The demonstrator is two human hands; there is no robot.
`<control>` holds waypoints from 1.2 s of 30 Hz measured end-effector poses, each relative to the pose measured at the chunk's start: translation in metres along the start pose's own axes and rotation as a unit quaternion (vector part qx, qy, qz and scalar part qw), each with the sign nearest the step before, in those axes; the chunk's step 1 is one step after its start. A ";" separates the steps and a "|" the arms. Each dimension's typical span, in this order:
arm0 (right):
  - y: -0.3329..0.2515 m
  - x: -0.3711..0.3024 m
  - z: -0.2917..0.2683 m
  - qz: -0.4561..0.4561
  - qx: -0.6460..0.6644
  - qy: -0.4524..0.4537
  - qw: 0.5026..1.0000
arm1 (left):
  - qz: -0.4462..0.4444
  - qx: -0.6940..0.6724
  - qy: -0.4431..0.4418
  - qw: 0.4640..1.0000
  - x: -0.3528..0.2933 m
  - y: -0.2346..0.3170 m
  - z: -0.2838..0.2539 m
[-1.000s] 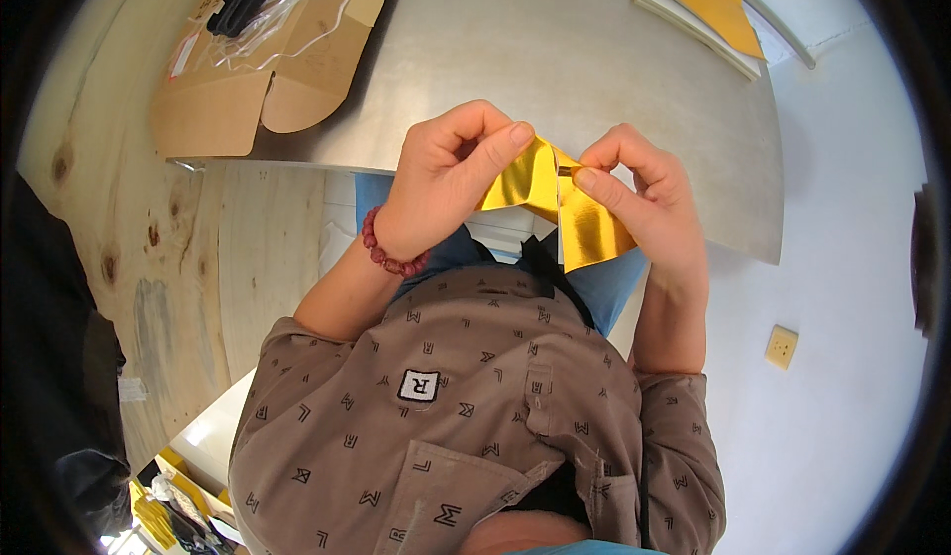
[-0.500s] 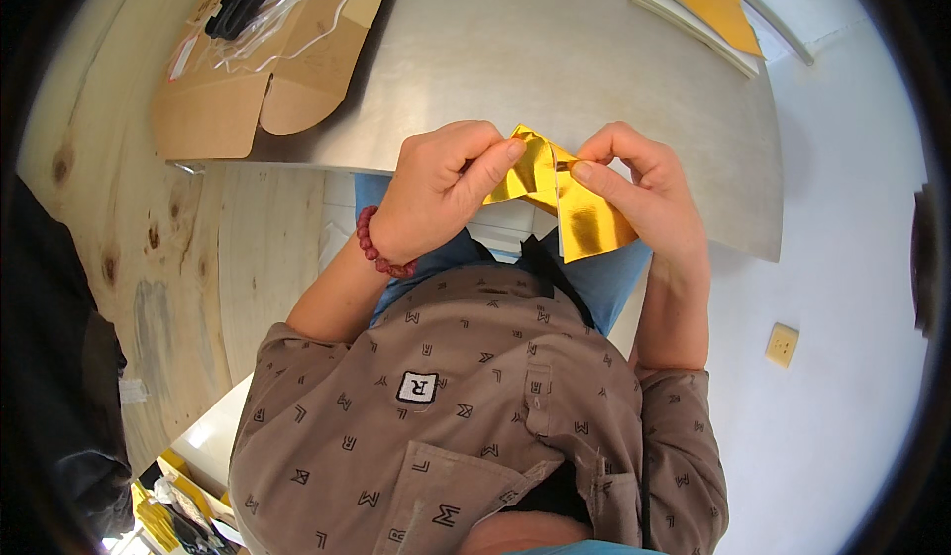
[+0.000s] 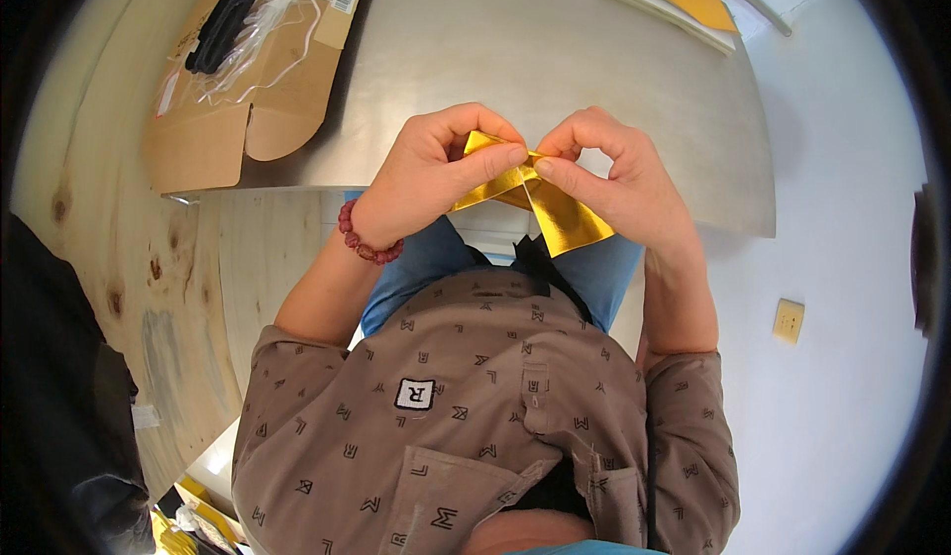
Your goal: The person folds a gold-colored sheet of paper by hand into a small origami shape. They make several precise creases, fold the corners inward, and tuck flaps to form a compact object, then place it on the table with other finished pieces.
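Observation:
A piece of shiny gold foil paper point(image 3: 569, 215), folded with a slit between two flaps, is held over my lap at the table's front edge. My left hand point(image 3: 436, 171) pinches its upper left part between thumb and fingers, a dark red bead bracelet point(image 3: 364, 241) round the wrist. My right hand point(image 3: 619, 174) pinches the paper near its middle, thumb and forefinger close to the left hand's fingertips. One flap hangs below the right hand. The left hand covers part of the other flap.
The metal table point(image 3: 466, 50) lies beyond my hands. On its left, an open cardboard box point(image 3: 198, 144) carries a black object point(image 3: 221, 30) and white ribbons point(image 3: 287, 35). A stack of white and gold sheets point(image 3: 674, 5) lies far right. A wall socket point(image 3: 789, 321) is on the right.
My hands have drawn closer together, the fingertips now almost meeting at the paper's middle. The right hand has shifted left along the foil. The view has tilted slightly.

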State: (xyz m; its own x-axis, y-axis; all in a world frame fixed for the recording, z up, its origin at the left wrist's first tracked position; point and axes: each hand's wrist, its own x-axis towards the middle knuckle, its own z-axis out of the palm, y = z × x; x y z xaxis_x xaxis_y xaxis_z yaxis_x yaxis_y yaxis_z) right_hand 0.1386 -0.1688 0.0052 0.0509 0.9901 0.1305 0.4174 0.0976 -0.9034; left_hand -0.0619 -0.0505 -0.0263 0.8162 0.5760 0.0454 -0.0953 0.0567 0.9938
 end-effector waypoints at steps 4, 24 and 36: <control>0.000 0.000 -0.002 -0.005 -0.026 -0.003 1.000 | -0.008 0.029 -0.014 0.999 0.004 -0.004 -0.004; 0.004 0.007 0.002 -0.065 -0.129 0.020 0.989 | -0.002 0.084 -0.045 0.995 0.007 0.002 -0.009; -0.006 0.002 -0.007 -0.100 -0.126 0.014 0.987 | 0.078 0.095 0.001 0.992 0.002 0.007 -0.016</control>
State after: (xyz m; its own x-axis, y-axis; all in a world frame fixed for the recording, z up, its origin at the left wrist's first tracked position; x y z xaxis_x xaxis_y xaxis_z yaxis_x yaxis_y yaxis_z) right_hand 0.1429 -0.1684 0.0139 -0.0327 0.9501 0.3102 0.6337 0.2597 -0.7286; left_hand -0.0696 -0.0361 -0.0204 0.7984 0.5676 0.2011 -0.1114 -0.1889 0.9757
